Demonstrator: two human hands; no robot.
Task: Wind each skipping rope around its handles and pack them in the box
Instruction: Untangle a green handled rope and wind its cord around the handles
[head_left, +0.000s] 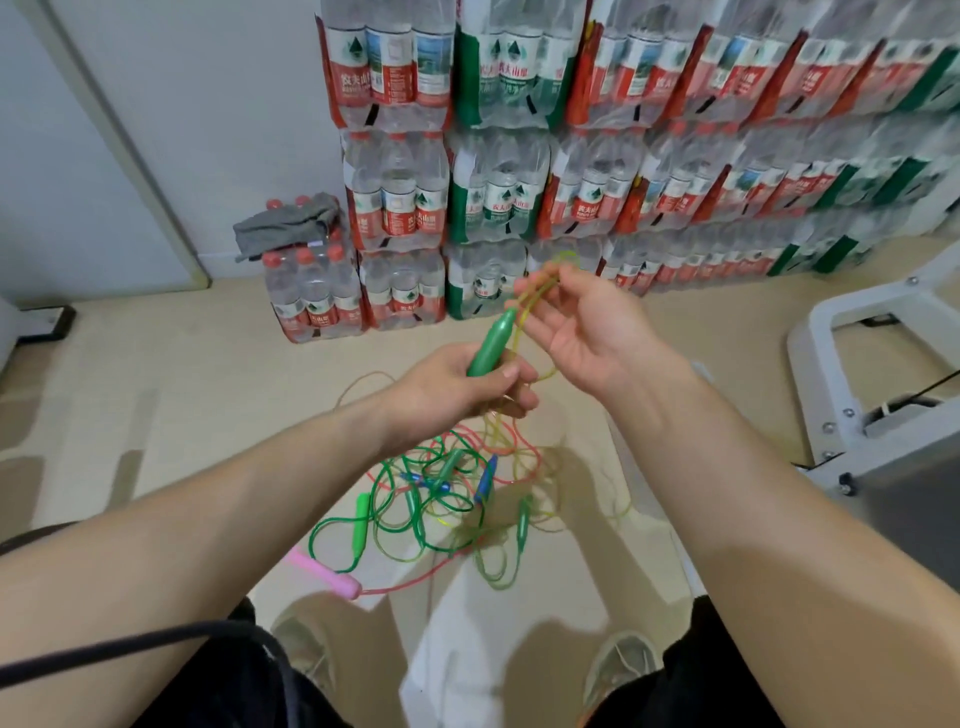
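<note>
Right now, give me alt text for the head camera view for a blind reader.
A person's left hand grips a green handle while the right hand holds a loop of its yellow-green rope. On the floor lie tangled ropes, with stacked water-bottle packs behind.

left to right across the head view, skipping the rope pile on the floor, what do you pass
grey cloth → left hand gripping the green handle → right hand holding the yellow-green rope → white frame

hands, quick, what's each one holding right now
Left hand: closed around the green handle.
Right hand: fingers loosely curled, pinching a loop of the yellow-green rope.
</note>
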